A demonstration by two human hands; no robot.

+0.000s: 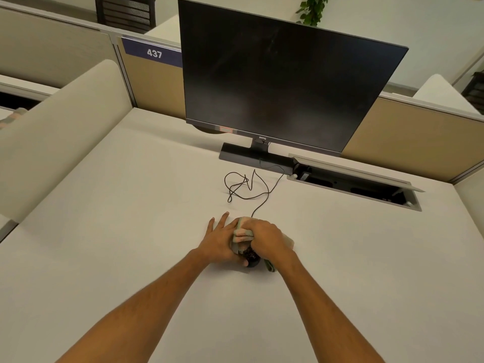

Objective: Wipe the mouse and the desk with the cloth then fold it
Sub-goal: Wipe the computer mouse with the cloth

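Note:
A black wired mouse (251,258) lies on the white desk (131,231), mostly covered by a striped green and pink cloth (242,233). My right hand (267,238) presses the bunched cloth down on the mouse, fingers closed over it. My left hand (221,241) holds the mouse from its left side, thumb under its near end and fingers spread flat on the desk. Only the near end of the mouse shows between the hands.
The mouse cable (246,187) loops back toward the stand of a dark monitor (282,82). An open cable tray (353,182) is set in the desk at the right. Partition panels (52,132) border the desk at the left and back.

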